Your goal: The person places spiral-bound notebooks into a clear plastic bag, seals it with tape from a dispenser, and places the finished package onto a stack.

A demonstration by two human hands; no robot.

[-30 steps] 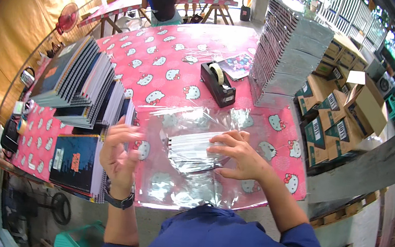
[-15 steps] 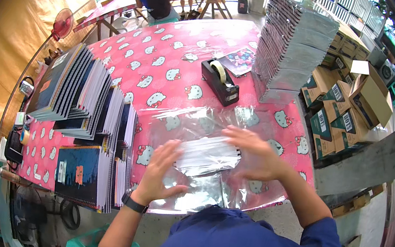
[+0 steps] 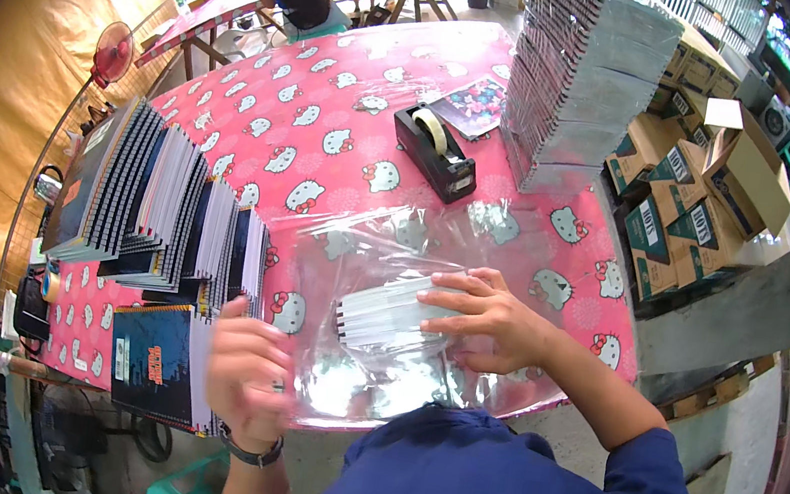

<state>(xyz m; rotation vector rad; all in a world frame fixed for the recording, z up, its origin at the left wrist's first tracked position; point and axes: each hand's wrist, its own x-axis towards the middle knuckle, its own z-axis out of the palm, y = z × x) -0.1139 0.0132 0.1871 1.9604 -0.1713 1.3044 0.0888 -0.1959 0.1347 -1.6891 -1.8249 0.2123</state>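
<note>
Notebooks (image 3: 159, 204) way left of the tape dispenser (image 3: 436, 157), plastic sheet (image 3: 360, 389) in front, wrapped stack (image 3: 580, 81) right, cardboard boxes (image 3: 676, 221) further right.

Lettering in view. Notebook (image 3: 177, 398), left: orange lettering (image 3: 156, 364) and an upright pale label (image 3: 122, 357), its print too small to read, on the dark cover. Cartons (image 3: 653, 268), right: bold pale capitals on dark green panels (image 3: 687, 226), repeated from box to box.

A white-paged stack (image 3: 383, 316), black binding showing at its left end, is laid slightly slanted on a clear plastic sheet (image 3: 363, 386). Sheet is spread, glossy, wrinkled.
</note>
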